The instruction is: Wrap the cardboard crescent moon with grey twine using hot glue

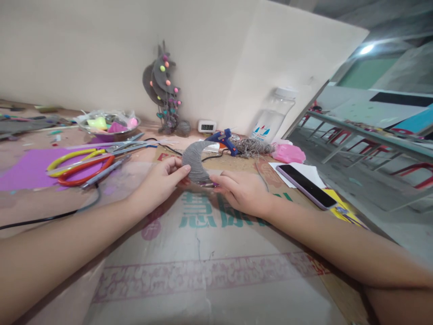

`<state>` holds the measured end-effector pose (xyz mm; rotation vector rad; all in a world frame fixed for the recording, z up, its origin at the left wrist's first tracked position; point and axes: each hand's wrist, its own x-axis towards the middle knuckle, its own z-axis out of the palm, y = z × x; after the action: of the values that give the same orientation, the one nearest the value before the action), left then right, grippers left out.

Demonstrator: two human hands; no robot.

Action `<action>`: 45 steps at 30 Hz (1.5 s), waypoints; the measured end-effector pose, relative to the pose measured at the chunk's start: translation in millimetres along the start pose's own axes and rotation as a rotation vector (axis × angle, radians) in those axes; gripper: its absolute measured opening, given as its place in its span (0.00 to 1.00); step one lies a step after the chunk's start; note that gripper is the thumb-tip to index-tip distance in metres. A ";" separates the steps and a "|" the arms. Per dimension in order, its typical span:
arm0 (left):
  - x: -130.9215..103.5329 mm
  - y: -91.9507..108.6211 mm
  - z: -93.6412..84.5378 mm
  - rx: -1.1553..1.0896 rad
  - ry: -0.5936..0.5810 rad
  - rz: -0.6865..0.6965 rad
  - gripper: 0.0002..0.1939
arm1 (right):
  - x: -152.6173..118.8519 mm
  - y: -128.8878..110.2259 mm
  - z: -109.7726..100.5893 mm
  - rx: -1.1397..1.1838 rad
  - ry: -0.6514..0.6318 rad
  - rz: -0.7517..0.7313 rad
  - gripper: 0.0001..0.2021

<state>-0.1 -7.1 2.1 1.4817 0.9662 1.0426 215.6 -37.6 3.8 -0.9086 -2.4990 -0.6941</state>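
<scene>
A grey crescent moon wrapped in yarn (195, 161) is held up above the cardboard. My left hand (170, 175) pinches its left side between thumb and fingers. At the lower right tip, the fingers of my right hand (241, 189) are closed on the crescent's edge. Something small and purple shows beneath the crescent between my hands, too small to make out. Behind it lies a blue glue gun (226, 140). Grey crescents with coloured pompoms (165, 81) hang against the wall.
Scissors with yellow and red handles (84, 169) lie on purple sheets (23, 169) at left, near a metal bowl (111, 134). A small digital clock (207, 126), grey yarn (252, 146), a water bottle (270, 117) and pink plastic (288, 153) stand behind. A phone (306, 186) lies right.
</scene>
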 end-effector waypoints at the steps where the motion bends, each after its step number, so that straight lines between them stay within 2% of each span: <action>1: 0.0 0.0 -0.2 -0.001 0.003 0.000 0.08 | 0.1 0.1 0.2 -0.001 -0.007 0.005 0.11; 11: 0.2 -2.3 0.3 -0.039 -0.025 -0.026 0.08 | -1.0 0.6 2.8 0.002 -0.001 -0.009 0.10; 20: 0.9 -2.5 1.1 -0.060 -0.044 -0.033 0.09 | -0.9 0.1 2.9 0.061 -0.045 0.013 0.11; 26: 1.8 -3.4 0.4 -0.055 -0.056 -0.028 0.09 | -1.7 -0.1 3.7 0.092 -0.104 0.082 0.11; 36: 6.9 -6.3 1.6 -0.062 -0.056 -0.013 0.09 | -0.4 1.3 1.1 0.022 -0.049 -0.011 0.11; 39: 7.6 -7.5 1.1 -0.075 -0.045 -0.006 0.09 | -3.4 1.9 -0.3 0.109 -0.065 0.085 0.11; 45: 11.2 -10.5 -0.2 -0.140 0.039 -0.019 0.11 | -5.1 5.4 -7.4 0.288 -0.058 0.525 0.18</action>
<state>2.6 5.0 -7.0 1.3394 0.9139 1.1056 224.3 -40.7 8.8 -1.3993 -2.1778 -0.1359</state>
